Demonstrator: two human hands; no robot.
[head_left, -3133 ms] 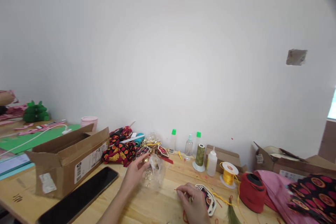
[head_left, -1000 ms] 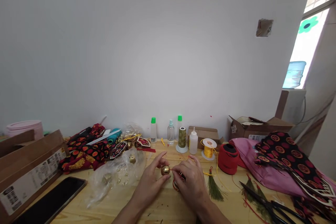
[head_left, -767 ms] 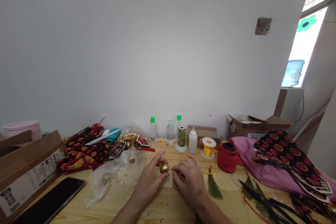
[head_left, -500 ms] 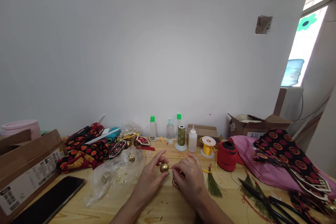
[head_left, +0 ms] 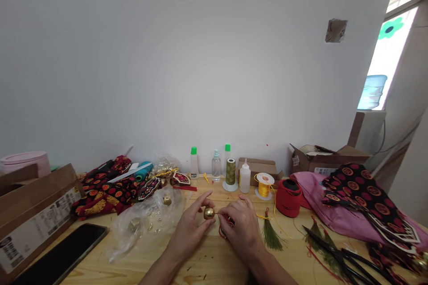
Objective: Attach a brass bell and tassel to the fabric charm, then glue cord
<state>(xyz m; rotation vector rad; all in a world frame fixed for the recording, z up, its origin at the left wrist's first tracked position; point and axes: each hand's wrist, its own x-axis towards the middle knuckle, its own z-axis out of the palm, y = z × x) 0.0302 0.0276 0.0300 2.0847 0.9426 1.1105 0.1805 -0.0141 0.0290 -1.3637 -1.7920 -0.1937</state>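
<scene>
Between the thumb and fingers of my left hand [head_left: 192, 220] is a round gold bell [head_left: 209, 213]. My right hand [head_left: 240, 227] pinches a thin red cord [head_left: 216, 213] close to the bell's right side. More of the cord, with small coloured bits on it, shows below my right fingers, mostly hidden by the hand. Just right of that hand lies a green tassel [head_left: 272, 234] with a red loop at its top and a yellow cord by it. A clear plastic bag [head_left: 147, 222] with gold bells lies left of my left hand.
Black scissors [head_left: 339, 256] and more tassels lie at the right front. Along the wall stand a green thread spool [head_left: 230, 172], a squeeze bottle [head_left: 245, 178], a yellow cord spool [head_left: 264, 187] and a red thread cone [head_left: 288, 199]. A phone [head_left: 63, 254] and cardboard box [head_left: 40, 218] are left.
Both hands keep nearly the same pose around the bell and cord. The view has shifted very slightly; nothing has been let go.
</scene>
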